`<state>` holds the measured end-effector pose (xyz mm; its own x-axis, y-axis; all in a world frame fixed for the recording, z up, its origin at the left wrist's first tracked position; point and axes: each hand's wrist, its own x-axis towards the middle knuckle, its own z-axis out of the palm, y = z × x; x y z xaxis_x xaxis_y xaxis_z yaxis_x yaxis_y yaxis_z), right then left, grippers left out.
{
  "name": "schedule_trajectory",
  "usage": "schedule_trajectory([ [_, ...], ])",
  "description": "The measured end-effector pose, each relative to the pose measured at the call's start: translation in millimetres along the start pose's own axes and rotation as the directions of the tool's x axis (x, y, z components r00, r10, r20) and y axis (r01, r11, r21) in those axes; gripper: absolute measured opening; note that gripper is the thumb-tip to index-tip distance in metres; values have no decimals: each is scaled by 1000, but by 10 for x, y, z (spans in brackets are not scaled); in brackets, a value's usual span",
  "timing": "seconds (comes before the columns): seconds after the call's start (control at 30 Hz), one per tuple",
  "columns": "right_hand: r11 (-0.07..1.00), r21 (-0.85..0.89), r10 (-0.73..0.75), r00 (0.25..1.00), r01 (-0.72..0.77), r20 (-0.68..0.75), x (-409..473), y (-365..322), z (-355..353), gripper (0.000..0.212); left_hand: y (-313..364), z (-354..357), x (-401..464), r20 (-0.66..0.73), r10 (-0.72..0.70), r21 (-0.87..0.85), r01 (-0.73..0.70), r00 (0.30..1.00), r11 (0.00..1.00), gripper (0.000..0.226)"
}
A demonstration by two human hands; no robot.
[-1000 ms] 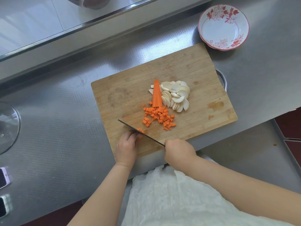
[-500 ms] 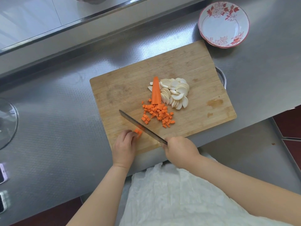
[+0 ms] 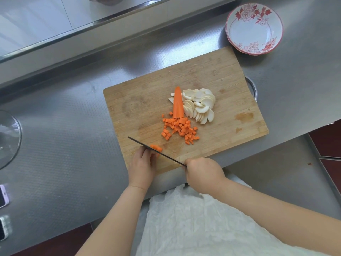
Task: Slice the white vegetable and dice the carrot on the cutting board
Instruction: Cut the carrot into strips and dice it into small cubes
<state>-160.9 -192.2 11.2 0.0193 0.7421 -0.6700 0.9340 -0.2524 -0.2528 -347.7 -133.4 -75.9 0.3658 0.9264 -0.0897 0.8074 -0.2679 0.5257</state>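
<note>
Wooden cutting board (image 3: 212, 85), right hand (image 3: 203, 175) gripping knife (image 3: 156, 151), left hand (image 3: 142, 167) pinching carrot strips (image 3: 156, 148)

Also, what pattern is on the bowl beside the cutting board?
Red flowers on white, with a red rim; the bowl shows in the head view.

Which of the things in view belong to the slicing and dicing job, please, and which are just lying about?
Part of the job: cutting board, knife gripped by the right hand, carrot strips held by the left hand, uncut carrot piece, diced carrot, white vegetable slices.

Lying about: floral bowl, glass lid, phones.
</note>
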Motion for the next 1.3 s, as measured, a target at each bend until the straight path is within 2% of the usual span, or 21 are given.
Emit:
schedule_trajectory([
  [0.07,1000,-9,12,1000,-12,13,2,-12,-9,16,-3,6,4,-3,1,-12,-1,1000,1000,33],
  [0.3,995,12,97,989,-99,110,35,-84,-65,17,0,49,-17,-67,46,19,-44,997,999,26],
  [0.47,987,30,153,979,-158,132,90,-74,-65,18,-18,65,-21,-52,47,14,-46,998,999,26],
  [0.57,970,160,164,977,-185,134,144,-11,-36,18,14,46,-37,-47,44,8,-44,998,999,27],
  [0.67,939,281,167,977,-197,130,143,21,-50,28,35,34,-30,-58,44,-16,-45,997,999,28],
  [0.83,986,141,81,996,-84,27,52,-33,-67,21,-4,-24,-89,-60,59,-18,-60,997,998,30],
  [0.97,1000,27,-1,1000,0,23,-20,-90,-44,19,-13,-46,-94,-48,52,12,-51,997,999,33],
  [1.07,1000,1,-3,999,3,33,-43,-115,-56,19,5,-59,-66,-51,61,19,-60,997,998,28],
  [1.17,1000,-7,12,998,-12,59,-53,-130,-100,17,4,-54,-48,-23,29,9,-29,999,1000,4],
  [1.3,999,-20,47,995,-45,92,-55,-156,-109,19,14,-56,-46,-2,15,5,-15,1000,1000,7],
])
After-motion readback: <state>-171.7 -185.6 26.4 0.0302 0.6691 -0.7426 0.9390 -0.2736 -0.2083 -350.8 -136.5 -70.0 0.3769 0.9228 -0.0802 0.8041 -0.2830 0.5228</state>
